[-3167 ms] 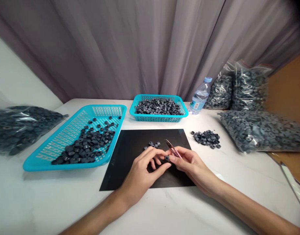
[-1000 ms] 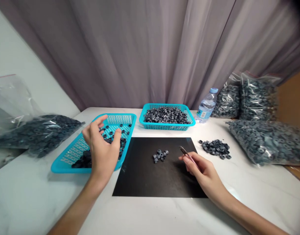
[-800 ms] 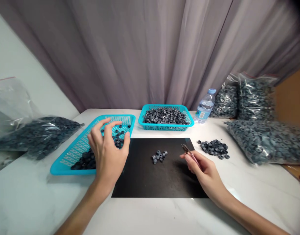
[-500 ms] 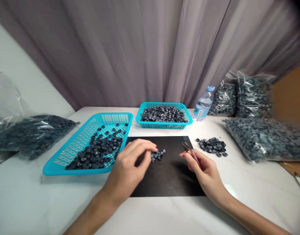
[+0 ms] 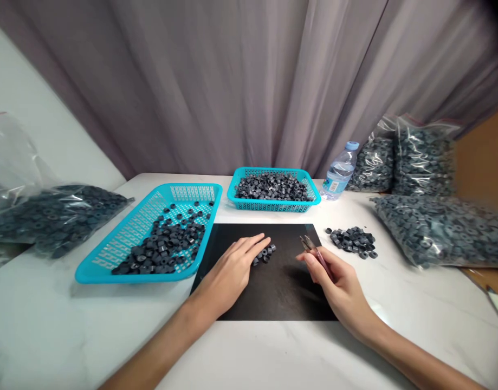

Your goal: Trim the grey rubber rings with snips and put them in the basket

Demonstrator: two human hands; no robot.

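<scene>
My left hand (image 5: pixel 232 271) lies low over the black mat (image 5: pixel 289 298), palm down with its fingers stretched out. Its fingertips reach over a small cluster of dark grey ring-shaped pieces (image 5: pixel 266 253), partly covering it; the thumb is hidden. Over the mat's right side, my right hand (image 5: pixel 334 279) grips a pair of pinkish tweezers (image 5: pixel 321 260), their tips apart and pointing up and away with nothing between them. A small loose pile of the same pieces (image 5: pixel 352 240) sits on the white table just beyond the right hand.
A large blue-green basket (image 5: pixel 90 275) with many grey pieces stands at left. A smaller basket (image 5: pixel 273 207) full of them is at the back, beside a water bottle (image 5: pixel 340 173). Plastic bags of pieces lie at left (image 5: pixel 73 216) and right (image 5: pixel 439 230). A grey curtain (image 5: pixel 216 81) hangs behind.
My left hand has come from above the left basket rightward and down to the cluster on the mat, its fingers straightening. My right hand has stayed nearly still with the tweezers over the last second.
</scene>
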